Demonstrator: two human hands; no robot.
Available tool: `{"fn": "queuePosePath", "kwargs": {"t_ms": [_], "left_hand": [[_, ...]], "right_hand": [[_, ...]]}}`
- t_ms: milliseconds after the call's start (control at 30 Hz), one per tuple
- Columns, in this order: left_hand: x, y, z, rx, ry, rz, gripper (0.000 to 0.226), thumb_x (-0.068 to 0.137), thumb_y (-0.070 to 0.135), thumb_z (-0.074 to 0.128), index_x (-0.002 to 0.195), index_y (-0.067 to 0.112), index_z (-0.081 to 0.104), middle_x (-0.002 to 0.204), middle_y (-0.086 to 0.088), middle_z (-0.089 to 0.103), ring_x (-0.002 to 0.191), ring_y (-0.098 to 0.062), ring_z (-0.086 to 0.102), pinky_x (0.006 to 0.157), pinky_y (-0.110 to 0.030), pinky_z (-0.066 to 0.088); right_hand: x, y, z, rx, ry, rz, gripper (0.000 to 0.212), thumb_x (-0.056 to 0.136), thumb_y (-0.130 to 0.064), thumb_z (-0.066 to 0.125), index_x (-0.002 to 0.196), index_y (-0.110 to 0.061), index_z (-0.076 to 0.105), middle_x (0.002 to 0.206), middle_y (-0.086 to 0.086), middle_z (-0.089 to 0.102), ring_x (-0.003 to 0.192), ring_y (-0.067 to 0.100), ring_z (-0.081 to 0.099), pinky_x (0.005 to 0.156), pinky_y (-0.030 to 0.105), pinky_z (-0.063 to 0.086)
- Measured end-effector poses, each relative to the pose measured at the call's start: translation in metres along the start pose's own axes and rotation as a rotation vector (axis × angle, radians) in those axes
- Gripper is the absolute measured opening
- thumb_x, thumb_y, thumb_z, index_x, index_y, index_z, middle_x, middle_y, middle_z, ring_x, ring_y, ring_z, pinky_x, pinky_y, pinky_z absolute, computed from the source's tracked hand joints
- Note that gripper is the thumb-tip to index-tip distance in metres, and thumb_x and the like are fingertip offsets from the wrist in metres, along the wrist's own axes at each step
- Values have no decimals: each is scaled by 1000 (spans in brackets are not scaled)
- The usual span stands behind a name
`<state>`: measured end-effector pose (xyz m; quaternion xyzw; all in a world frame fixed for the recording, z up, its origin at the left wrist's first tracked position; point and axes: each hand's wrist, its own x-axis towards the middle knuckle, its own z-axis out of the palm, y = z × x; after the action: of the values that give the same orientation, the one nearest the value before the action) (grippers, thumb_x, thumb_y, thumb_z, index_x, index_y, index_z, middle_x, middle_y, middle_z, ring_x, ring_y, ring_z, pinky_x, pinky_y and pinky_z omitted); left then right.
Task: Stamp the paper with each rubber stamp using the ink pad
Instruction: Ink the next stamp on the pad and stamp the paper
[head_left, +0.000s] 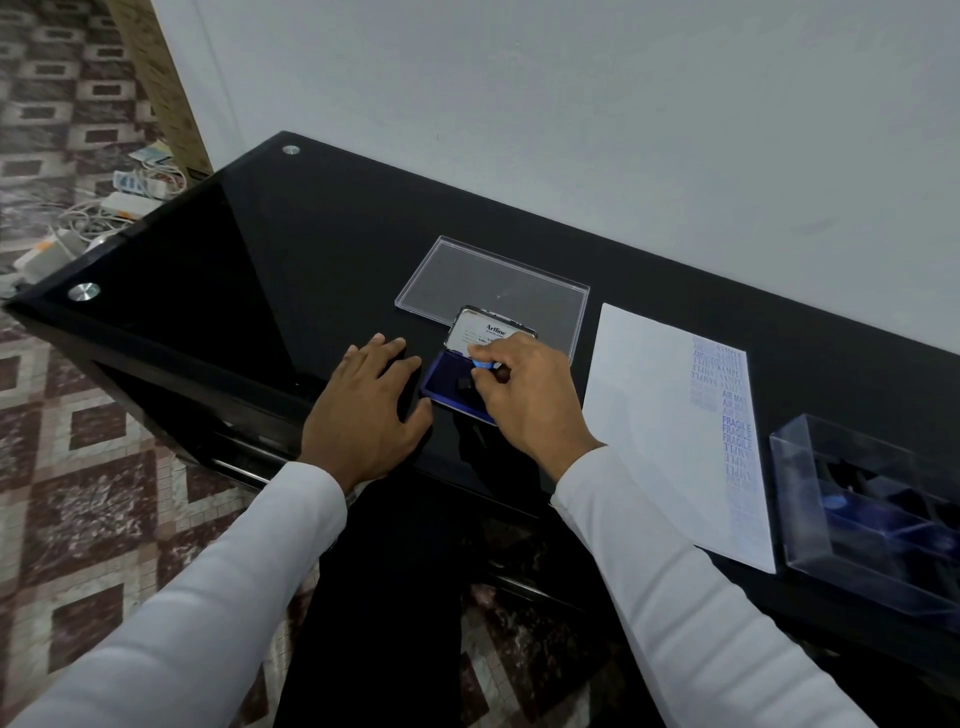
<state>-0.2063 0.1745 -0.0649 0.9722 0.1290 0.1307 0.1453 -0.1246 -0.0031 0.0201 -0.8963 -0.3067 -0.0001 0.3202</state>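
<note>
Blue ink pad (453, 391), white paper (660, 415) with blue-purple stamped text, glossy black table (249, 244), white sleeves.

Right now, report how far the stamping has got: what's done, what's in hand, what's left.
Done: the paper already carries a column of blue imprints along its far edge, reading SAMPLE, AIR MAIL and FRAGILE.

In hand: the right hand pinches a blue-handled rubber stamp over the open ink pad; the left hand rests flat on the black table beside it.

Left: press this stamp on the paper; more stamps sit in the clear box, number unclear.
</note>
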Motion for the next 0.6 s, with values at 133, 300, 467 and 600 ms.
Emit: {"fn": "queuePosePath", "kwargs": {"t_ms": [133,300,467,600], "left_hand": [[0,0,0,1,-1,-4,60,95,52,52,146,22,50,159,-4,39,152,-23,25,124,-42,12],[1,1,-1,-6,-10,1,60,96,52,52,147,22,49,159,-5,39,152,-24,25,125,-45,14],[1,1,-1,-4,-12,-7,60,95,52,53,147,22,49,160,-4,38,152,-23,25,125,-44,13],[1,2,-1,-2,-20,-13,60,95,52,53,148,23,48,160,-4,38,152,-23,24,124,-42,11]], "right_hand": [[1,1,1,-50,-10,-8,31,95,-21,65,126,-16,68,123,6,68,116,20,60,103,34,48],[0,1,1,-70,-21,-9,33,96,-22,64,128,-16,66,125,6,67,118,21,60,103,31,45],[-1,1,1,-30,0,0,30,93,-20,67,123,-16,70,121,4,69,114,18,62,102,33,49],[-2,0,0,-4,-3,3,28,92,-18,68,119,-15,71,118,4,69,110,17,63,99,30,51]]}}
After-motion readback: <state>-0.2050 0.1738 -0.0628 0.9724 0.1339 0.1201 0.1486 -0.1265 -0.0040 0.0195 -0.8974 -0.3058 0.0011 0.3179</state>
